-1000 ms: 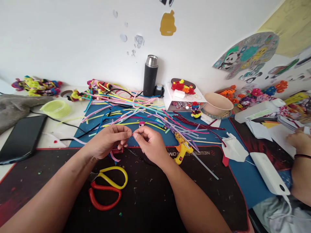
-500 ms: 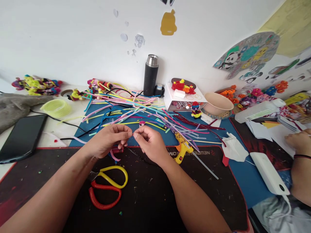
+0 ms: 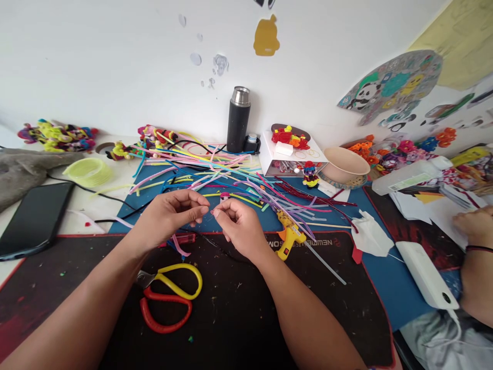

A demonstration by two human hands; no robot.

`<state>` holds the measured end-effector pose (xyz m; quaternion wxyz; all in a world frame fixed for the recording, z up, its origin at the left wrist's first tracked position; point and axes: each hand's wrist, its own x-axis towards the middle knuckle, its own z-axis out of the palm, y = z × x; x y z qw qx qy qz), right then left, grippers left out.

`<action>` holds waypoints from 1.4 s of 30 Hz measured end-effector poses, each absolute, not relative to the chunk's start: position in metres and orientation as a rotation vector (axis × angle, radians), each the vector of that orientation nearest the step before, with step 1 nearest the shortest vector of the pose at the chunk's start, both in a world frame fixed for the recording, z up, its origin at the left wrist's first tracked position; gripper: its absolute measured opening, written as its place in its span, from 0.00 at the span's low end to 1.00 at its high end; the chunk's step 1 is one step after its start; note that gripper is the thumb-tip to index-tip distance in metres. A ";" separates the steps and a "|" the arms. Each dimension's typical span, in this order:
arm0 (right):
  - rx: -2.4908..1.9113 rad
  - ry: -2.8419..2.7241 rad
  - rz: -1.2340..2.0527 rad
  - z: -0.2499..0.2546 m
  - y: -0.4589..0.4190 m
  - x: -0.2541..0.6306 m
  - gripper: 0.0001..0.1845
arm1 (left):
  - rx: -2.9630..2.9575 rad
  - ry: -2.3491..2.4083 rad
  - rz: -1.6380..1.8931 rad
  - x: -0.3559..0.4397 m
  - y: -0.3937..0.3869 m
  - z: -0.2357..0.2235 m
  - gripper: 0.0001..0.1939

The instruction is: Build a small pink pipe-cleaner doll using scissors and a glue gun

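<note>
Scissors (image 3: 169,298) with one yellow handle loop, one red.

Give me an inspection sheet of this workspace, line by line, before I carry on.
Surface: dark mat, scattered with small scraps.
Things at hand: scissors lie on the mat; yellow glue gun beyond, partly under fuzzy stems.
Clutter: stems in a loose, overlapping heap.
Hands: right hand pinches a tiny reddish piece; left hand close by, its hold unclear.
Cables: black cable near the phone; white cable at the white device.
Surroundings: upright flask; another person's hand at the right edge.
</note>
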<state>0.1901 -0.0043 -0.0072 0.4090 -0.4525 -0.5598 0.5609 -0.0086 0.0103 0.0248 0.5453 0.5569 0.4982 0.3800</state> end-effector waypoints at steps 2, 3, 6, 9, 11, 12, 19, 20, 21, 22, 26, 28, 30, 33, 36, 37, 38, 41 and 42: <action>-1.153 -1.407 1.409 -0.007 -0.004 0.190 0.12 | 1.388 1.195 0.911 -0.008 0.009 0.027 0.24; -1.158 -1.405 1.409 -0.007 -0.004 0.190 0.12 | 1.425 1.205 0.910 -0.008 0.008 0.027 0.24; -1.161 -1.401 1.416 -0.006 -0.003 0.190 0.12 | 1.541 1.252 0.882 -0.008 0.007 0.025 0.21; -1.148 -1.401 1.413 -0.004 -0.004 0.190 0.12 | 1.624 1.279 0.852 -0.008 0.007 0.023 0.19; -1.145 -1.406 1.401 -0.004 -0.004 0.190 0.12 | 1.641 1.277 0.844 -0.007 0.006 0.022 0.19; -1.147 -1.413 1.393 -0.005 -0.004 0.191 0.12 | 1.635 1.276 0.841 -0.007 0.006 0.022 0.19; -1.191 -1.482 1.310 -0.005 -0.005 0.191 0.11 | 1.610 1.308 0.811 -0.007 0.006 0.025 0.22; -1.203 -1.498 1.286 -0.005 -0.005 0.191 0.10 | 1.620 1.311 0.805 -0.007 0.006 0.025 0.22; -1.214 -1.513 1.262 -0.005 -0.005 0.191 0.09 | 1.628 1.313 0.800 -0.007 0.006 0.025 0.22; -1.222 -1.524 1.243 -0.005 -0.005 0.190 0.09 | 1.633 1.315 0.798 -0.007 0.006 0.025 0.21; -1.231 -1.552 1.205 -0.006 -0.005 0.190 0.08 | 1.635 1.330 0.802 -0.005 0.006 0.027 0.22; -1.233 -1.570 1.182 -0.007 -0.006 0.190 0.08 | 1.626 1.337 0.797 -0.004 0.005 0.029 0.22; -1.229 -1.581 1.169 -0.007 -0.006 0.190 0.08 | 1.616 1.335 0.788 -0.003 0.005 0.030 0.23; -1.216 -1.573 1.184 -0.007 -0.006 0.190 0.10 | 1.601 1.323 0.790 -0.003 0.006 0.030 0.23; -1.202 -1.545 1.207 -0.006 -0.005 0.190 0.11 | 1.581 1.309 0.811 -0.005 0.006 0.029 0.22; -1.201 -1.536 1.212 -0.006 -0.005 0.191 0.11 | 1.575 1.305 0.818 -0.005 0.007 0.028 0.22; -1.203 -1.528 1.214 -0.006 -0.005 0.191 0.11 | 1.570 1.302 0.824 -0.005 0.007 0.027 0.22; -1.215 -1.521 1.212 -0.006 -0.005 0.191 0.12 | 1.578 1.298 0.825 -0.006 0.007 0.026 0.21; -1.216 -1.524 1.211 -0.006 -0.005 0.191 0.12 | 1.585 1.298 0.821 -0.005 0.007 0.026 0.21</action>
